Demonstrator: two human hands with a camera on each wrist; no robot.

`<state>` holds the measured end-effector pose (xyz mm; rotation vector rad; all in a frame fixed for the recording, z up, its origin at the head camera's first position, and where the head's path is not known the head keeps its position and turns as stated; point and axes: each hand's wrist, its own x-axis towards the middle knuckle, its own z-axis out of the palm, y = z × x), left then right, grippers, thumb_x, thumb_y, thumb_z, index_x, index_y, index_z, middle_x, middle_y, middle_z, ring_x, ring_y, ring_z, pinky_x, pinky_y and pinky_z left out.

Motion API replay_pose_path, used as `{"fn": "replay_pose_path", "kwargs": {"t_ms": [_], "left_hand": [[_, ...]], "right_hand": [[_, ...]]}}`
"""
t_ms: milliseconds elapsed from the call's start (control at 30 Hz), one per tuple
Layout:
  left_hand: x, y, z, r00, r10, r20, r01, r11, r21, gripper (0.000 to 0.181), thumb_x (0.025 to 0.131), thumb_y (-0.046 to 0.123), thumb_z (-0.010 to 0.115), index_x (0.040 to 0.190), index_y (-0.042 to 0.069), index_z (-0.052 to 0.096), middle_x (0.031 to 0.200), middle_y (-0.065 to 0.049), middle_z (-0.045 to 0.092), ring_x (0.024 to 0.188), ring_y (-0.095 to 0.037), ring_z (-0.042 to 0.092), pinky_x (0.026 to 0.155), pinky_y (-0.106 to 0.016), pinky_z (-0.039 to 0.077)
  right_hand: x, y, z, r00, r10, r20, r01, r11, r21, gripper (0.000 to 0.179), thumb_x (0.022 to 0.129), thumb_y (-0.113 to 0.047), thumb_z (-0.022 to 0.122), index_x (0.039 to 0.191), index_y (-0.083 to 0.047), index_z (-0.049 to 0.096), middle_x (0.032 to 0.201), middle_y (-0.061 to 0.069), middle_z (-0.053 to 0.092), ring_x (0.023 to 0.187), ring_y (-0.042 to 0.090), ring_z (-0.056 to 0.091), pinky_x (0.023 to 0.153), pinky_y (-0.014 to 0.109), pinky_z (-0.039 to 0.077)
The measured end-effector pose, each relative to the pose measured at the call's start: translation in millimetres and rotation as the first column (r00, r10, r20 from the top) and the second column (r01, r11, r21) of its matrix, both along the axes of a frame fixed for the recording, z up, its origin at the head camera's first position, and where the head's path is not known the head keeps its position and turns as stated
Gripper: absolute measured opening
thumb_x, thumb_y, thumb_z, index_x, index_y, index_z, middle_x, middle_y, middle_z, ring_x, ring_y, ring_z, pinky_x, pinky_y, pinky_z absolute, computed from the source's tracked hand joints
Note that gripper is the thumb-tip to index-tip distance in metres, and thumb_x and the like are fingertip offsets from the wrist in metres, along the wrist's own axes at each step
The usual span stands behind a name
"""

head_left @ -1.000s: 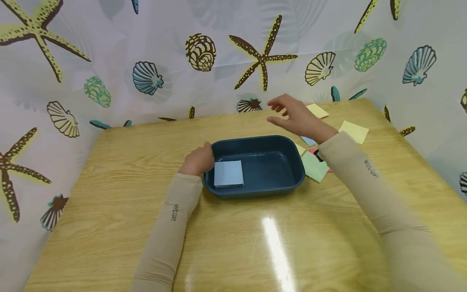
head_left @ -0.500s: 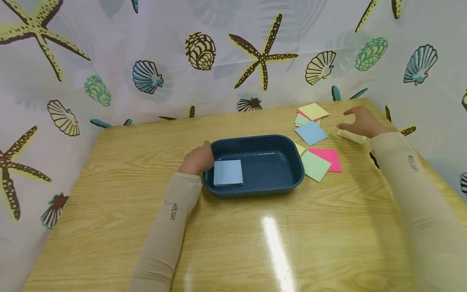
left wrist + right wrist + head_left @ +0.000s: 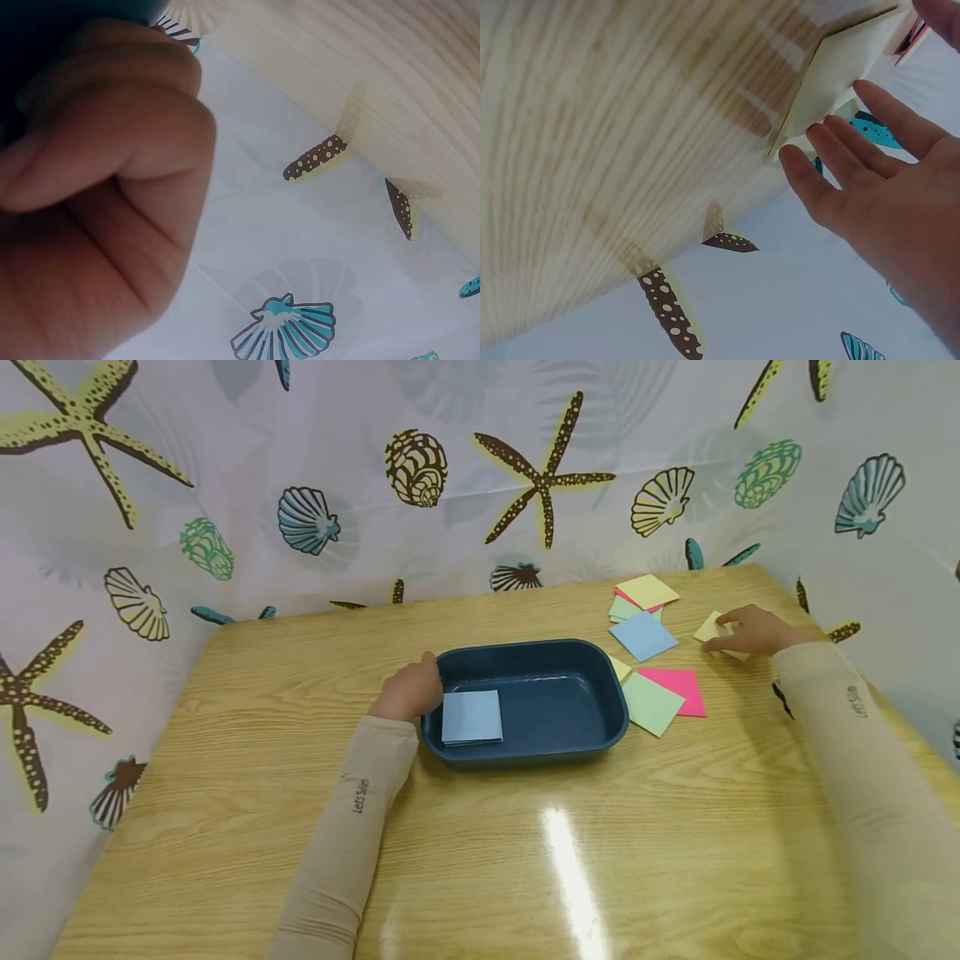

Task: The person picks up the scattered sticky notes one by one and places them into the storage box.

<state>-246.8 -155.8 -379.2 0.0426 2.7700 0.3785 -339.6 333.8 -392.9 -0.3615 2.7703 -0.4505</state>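
My left hand (image 3: 409, 691) grips the left rim of a dark blue plastic tub (image 3: 558, 714), fingers curled over its edge; it looks like a fist in the left wrist view. A stack of light blue sticky notes (image 3: 471, 717) lies inside, at the tub's left end. Toward the table's right side, my right hand (image 3: 753, 631) reaches over a pale yellow sticky note pad (image 3: 707, 627) and hides part of it. Slightly bent, spread fingers (image 3: 802, 180) touch or nearly touch the yellow pad's side in the right wrist view. The thumb is mostly cut off there.
Right of the tub lie blue notes (image 3: 643, 635), a green note (image 3: 652, 703) and a pink note (image 3: 686, 689). Yellow notes (image 3: 647, 591) top a small pile behind them. A shell-patterned cloth (image 3: 450, 543) hangs around the wooden table (image 3: 300, 710).
From above the tub's back right corner, my right hand has moved right and come down onto the yellow sticky note pad. My left hand and the tub stay in place.
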Motion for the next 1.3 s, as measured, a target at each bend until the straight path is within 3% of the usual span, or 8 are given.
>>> {"fn": "replay_pose_path", "kwargs": {"t_ms": [267, 700, 1033, 1300], "left_hand": [[-1.0, -0.5, -1.8, 1.000, -0.008, 0.004, 0.008, 1.000, -0.005, 0.047, 0.101, 0.012, 0.038, 0.143, -0.007, 0.028, 0.113, -0.024, 0.062, 0.084, -0.028, 0.063, 0.077, -0.043, 0.052], [1.3, -0.3, -2.2, 1.000, 0.008, 0.016, -0.008, 1.000, 0.009, 0.049, 0.101, 0.012, 0.039, 0.144, -0.006, 0.026, 0.118, -0.025, 0.060, 0.086, -0.028, 0.062, 0.080, -0.043, 0.051], [2.0, 3.5, -0.4, 0.999, 0.017, 0.029, -0.017, 1.000, 0.001, 0.049, 0.102, 0.013, 0.039, 0.145, -0.005, 0.026, 0.122, -0.024, 0.059, 0.092, -0.029, 0.062, 0.085, -0.044, 0.050], [-0.4, 0.2, 0.1, 1.000, 0.009, 0.013, -0.009, 1.000, -0.005, 0.046, 0.101, 0.013, 0.038, 0.143, -0.006, 0.028, 0.117, -0.024, 0.061, 0.088, -0.029, 0.063, 0.080, -0.043, 0.051]], "right_hand": [[1.6, 1.1, 1.8, 1.000, 0.003, -0.025, -0.001, 0.996, 0.085, 0.065, 0.093, -0.029, 0.064, 0.128, 0.022, 0.043, 0.133, 0.045, 0.034, 0.120, 0.060, 0.033, 0.096, 0.063, 0.034], [-1.3, -6.6, 4.0, 0.997, -0.062, -0.041, 0.063, 0.998, 0.027, 0.069, 0.089, -0.021, 0.065, 0.127, 0.027, 0.033, 0.120, 0.046, 0.042, 0.106, 0.053, 0.046, 0.089, 0.059, 0.038], [-1.0, -8.5, 6.4, 0.989, -0.148, -0.001, 0.148, 0.988, 0.033, 0.083, 0.086, -0.036, 0.067, 0.129, 0.025, 0.032, 0.126, 0.045, 0.036, 0.115, 0.057, 0.036, 0.096, 0.062, 0.034], [3.7, -10.9, 6.3, 0.982, -0.189, -0.008, 0.189, 0.982, -0.010, 0.077, 0.087, -0.041, 0.065, 0.120, 0.020, 0.032, 0.111, 0.040, 0.041, 0.098, 0.049, 0.046, 0.086, 0.059, 0.039]]}}
